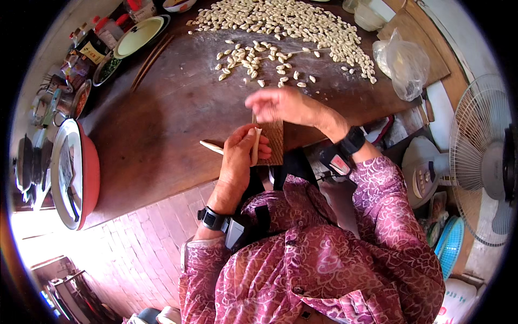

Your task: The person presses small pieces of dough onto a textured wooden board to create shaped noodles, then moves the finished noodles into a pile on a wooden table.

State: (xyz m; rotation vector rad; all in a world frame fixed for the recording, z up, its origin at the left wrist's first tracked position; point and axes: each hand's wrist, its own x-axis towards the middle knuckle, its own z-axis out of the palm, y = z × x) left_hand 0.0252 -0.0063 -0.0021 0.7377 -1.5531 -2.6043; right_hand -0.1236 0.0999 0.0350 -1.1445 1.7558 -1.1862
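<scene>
My left hand (241,148) grips a strip of pale dough (256,146), its upper end standing out beside the thumb. A tapered dough end (211,146) sticks out on the other side of that hand. Behind the fingers, a ridged wooden board (277,141) lies at the table's near edge. Over the top of this board hovers my right hand (279,104), blurred, its fingers loosely spread and no object visible in them. Just beyond it, small ridged dough pieces (251,60) lie scattered on the floured table.
A large mass of shaped dough pieces (279,16) covers the table's (162,117) far side. At left stand a red basin (90,174), chopsticks (151,62), a lidded dish (139,36) and bottles (90,46). On the right are a plastic bag (404,67) and an electric fan (485,162).
</scene>
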